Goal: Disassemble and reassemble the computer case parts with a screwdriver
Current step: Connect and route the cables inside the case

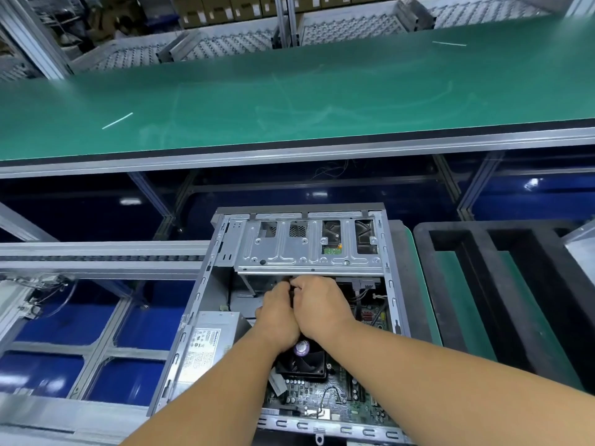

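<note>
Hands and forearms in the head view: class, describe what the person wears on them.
Nothing is worn: the left hand and right hand are bare, without gloves, rings, watch or wrist strap. Both forearms are uncovered to the picture's bottom edge; no sleeve shows.

green conveyor belt [289,101], black foam tray [476,284], perhaps cartons [219,8]

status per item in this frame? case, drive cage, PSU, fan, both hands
computer case: side panel off, lying open
drive cage: in place at the far end
power supply: seated in the left corner
CPU fan: mounted on the board, partly under the wrists
left hand: fingers curled below the cage, what it grips hidden
right hand: same, against the left hand
</note>
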`<state>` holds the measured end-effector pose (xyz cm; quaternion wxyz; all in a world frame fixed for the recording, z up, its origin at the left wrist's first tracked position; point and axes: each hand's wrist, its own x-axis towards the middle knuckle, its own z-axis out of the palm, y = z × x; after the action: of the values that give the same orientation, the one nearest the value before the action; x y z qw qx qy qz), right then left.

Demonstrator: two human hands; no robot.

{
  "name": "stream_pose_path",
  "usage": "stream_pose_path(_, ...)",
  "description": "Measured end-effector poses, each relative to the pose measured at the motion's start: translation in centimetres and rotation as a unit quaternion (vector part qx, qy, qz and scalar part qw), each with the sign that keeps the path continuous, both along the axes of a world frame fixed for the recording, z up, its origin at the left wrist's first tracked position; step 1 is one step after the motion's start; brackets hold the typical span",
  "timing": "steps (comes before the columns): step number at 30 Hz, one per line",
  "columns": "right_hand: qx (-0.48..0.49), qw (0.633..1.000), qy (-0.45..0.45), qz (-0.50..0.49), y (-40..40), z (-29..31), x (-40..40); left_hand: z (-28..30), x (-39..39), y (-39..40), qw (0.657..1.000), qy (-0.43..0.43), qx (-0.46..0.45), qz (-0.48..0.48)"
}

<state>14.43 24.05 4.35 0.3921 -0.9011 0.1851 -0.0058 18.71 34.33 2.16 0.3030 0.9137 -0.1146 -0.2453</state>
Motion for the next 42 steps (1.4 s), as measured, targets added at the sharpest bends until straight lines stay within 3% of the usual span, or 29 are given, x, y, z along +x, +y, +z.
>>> stream_pose_path(4, -0.016, 1.000, -0.005, 0.008, -0.2, -0.2, -0.1, 0.1, 0.2, -0.3, 0.988, 0.030, -0.114, 0.096)
stream_pose_path(8, -0.048, 0.998, -0.009, 0.030, -0.2, -0.5, -0.2, 0.3, 0.7, -0.3, 0.914, 0.106, -0.272, 0.284)
stream_pose_path(20, -0.046, 0.998, -0.045, 0.016, -0.1, -1.4, -0.6, -0.6, 0.9, -0.7, 0.889, 0.092, -0.313, 0.321)
stream_pose_path(34, -0.022, 0.999, -0.036, 0.003, 0.0, -1.6, -0.8, -0.3, 0.6, -0.6, 0.927, -0.026, -0.250, 0.280)
stream_pose_path(42, -0.033, 0.999, -0.037, -0.001, 0.3, -1.3, -1.2, -0.1, 1.1, -0.5, 0.910, 0.028, -0.303, 0.283)
